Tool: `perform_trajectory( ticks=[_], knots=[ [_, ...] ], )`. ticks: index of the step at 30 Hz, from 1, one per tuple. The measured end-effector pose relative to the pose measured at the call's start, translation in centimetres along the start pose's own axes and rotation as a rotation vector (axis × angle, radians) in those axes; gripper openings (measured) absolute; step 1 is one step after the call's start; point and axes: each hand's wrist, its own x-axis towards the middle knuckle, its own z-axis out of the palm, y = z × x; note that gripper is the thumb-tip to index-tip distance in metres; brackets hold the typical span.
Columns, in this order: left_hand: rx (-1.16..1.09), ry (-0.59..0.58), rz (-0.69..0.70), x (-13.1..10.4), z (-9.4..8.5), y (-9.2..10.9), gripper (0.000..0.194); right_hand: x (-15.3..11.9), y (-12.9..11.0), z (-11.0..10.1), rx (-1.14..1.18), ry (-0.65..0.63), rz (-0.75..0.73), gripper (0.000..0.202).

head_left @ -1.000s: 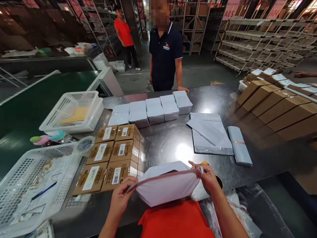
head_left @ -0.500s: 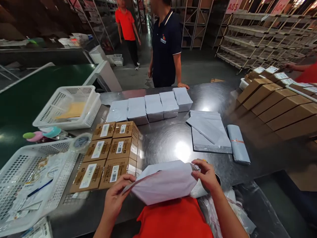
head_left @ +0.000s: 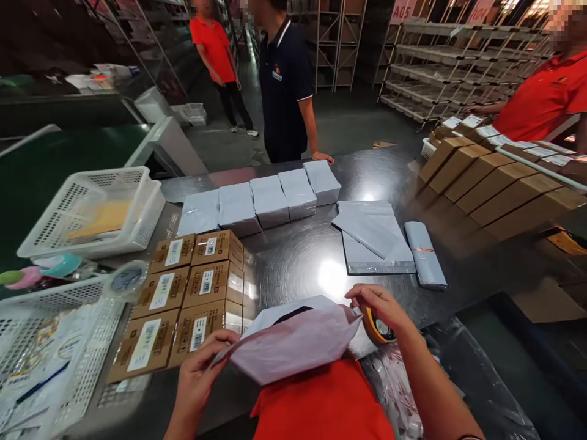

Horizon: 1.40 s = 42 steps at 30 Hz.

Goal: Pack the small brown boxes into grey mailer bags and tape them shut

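Observation:
A white plastic mailer bag [head_left: 293,342] spans the space between my hands at the table's near edge, its mouth slightly parted at the top. My left hand [head_left: 204,363] pinches its left corner. At its right corner is my right hand [head_left: 378,305], fingers bent and close to the bag's edge; whether they grip it is unclear. Just beside that hand lies an orange tape roll [head_left: 378,327]. Left of the bag, brown labelled boxes [head_left: 183,299] stand in two columns. Flat grey-white mailers [head_left: 376,238] lie beyond the bag, beside a rolled bundle of mailers [head_left: 425,253].
White wrapped packages [head_left: 259,198] form a row on the metal table. White baskets [head_left: 92,244] [head_left: 98,360] stand at the left, with a clear tape roll [head_left: 126,278]. Brown cartons [head_left: 499,183] line the right. A person's hand [head_left: 322,157] rests on the far edge; two more people stand nearby.
The bag's opening has parted a little more. My right hand's fingers have shifted on its right corner, and the orange tape roll shows more. The view has turned right, revealing a person there.

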Motion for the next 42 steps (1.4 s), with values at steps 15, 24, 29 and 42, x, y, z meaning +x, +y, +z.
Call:
perform_trajectory(
  ticks=[15, 24, 29, 42],
  knots=[
    [0.004, 0.046, -0.033, -0.1, -0.2, -0.3, 0.024, 0.8, -1.6, -0.7, -0.131, -0.256, 0.048, 0.036],
    [0.006, 0.035, -0.056, -0.1, -0.5, -0.7, 0.024, 0.5, -1.3, -0.6, -0.1, -0.257, 0.021, 0.034],
    [0.011, 0.045, -0.095, -0.1, -0.6, -0.7, 0.027, 0.6, -1.5, -0.4, -0.116, -0.251, -0.01, 0.032],
    [-0.009, 0.082, -0.145, -0.5, -0.4, -1.3, 0.028, -0.8, -0.9, 1.7, -0.105, -0.042, -0.087, 0.041]
  ],
)
